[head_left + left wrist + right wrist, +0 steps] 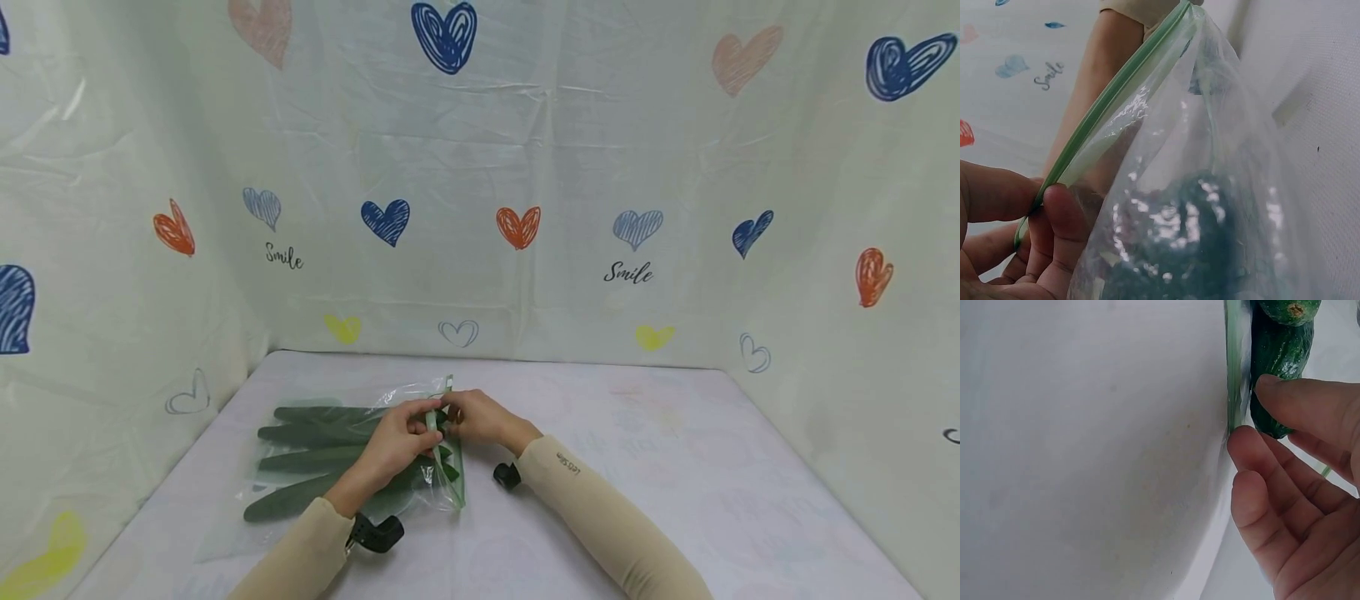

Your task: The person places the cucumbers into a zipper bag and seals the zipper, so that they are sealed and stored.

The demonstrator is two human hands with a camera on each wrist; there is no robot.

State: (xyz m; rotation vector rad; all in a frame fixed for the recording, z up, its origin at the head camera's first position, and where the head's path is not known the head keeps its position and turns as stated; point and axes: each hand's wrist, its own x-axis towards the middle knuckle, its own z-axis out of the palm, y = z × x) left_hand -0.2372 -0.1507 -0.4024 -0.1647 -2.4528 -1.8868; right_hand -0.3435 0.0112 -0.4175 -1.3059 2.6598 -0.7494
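Observation:
A clear zip bag (455, 492) lies flat with several long cucumbers (300, 461) inside. My left hand (397, 442) pinches the green zip strip (1094, 119) between thumb and fingers, lifting one lip of the mouth. Close beside it, my right hand (480, 417) grips the far part of that mouth with curled fingers. In the right wrist view, its fingertips are right at the lower green strip (1233, 369), with the thumb over a cucumber end (1280, 356). The right index fingertip is partly hidden there.
A white-covered table (615, 467) carries the bag on its left half. Behind it hangs a white curtain (570, 167) printed with hearts, which continues along both sides. A black wrist camera (378, 533) sits under the left wrist, and another (507, 476) under the right.

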